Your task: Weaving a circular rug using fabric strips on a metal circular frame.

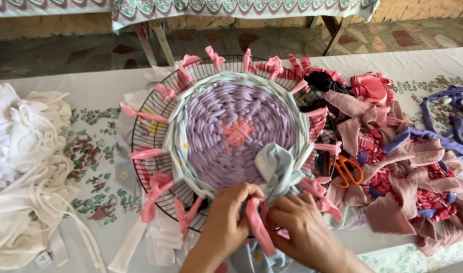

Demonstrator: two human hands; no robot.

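the weaving is far along: a lilac round mat [236, 134] with a pale blue border fills most of the wire frame [140, 134] on the surface. at the near rim, left hand [226, 222] and right hand [302, 227] both have fingers pinched narrow on a pink strip [256, 225], one of the spokes. this looks like edge work; next it likely wants the pale blue strip [277, 169] drawn snug past that spoke. orange-handled scissors [346, 169] lie in the scrap pile [408, 167] to the right.

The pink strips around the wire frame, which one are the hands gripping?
The pink strip at the frame's near edge, pinched between left hand and right hand; the others hang untouched.
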